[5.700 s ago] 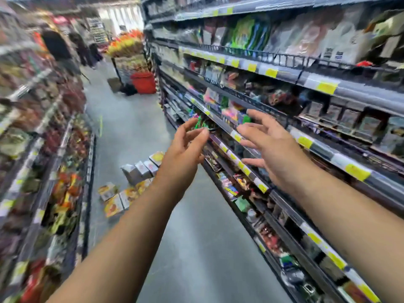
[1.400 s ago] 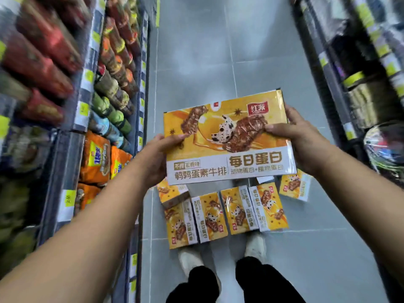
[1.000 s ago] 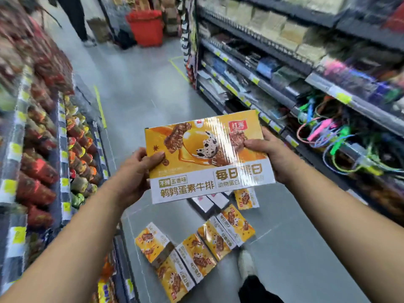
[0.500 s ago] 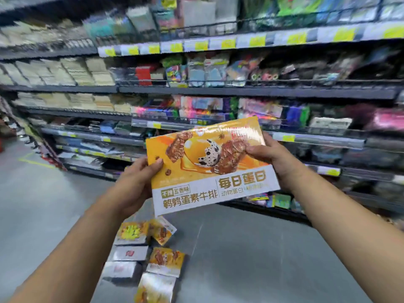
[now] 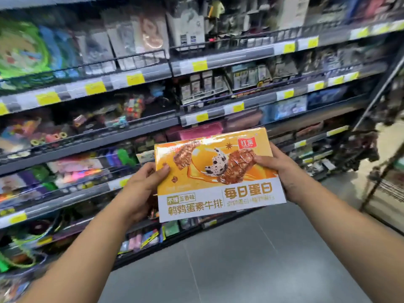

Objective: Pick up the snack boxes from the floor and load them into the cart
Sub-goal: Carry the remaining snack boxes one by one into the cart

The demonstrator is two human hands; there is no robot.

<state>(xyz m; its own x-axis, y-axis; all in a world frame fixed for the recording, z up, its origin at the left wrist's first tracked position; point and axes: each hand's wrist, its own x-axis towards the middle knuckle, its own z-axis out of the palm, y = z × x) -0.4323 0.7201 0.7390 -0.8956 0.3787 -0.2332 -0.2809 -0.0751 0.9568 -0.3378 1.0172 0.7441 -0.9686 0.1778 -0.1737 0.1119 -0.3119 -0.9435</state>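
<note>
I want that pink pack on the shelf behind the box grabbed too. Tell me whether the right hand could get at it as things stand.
Probably not yet. The right hand is clamped on the snack box, as is the left hand, and the box sits in front of the pink pack. It would have to let go first.

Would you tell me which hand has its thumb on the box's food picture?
The right hand: its thumb lies across the steak picture on the snack box; the left hand only reaches the plain orange edge.

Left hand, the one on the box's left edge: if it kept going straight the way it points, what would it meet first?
The left hand points forward and up toward the shelves. Beyond the snack box it grips, it would probably meet the shelf packets first, though depth is hard to judge.
</note>
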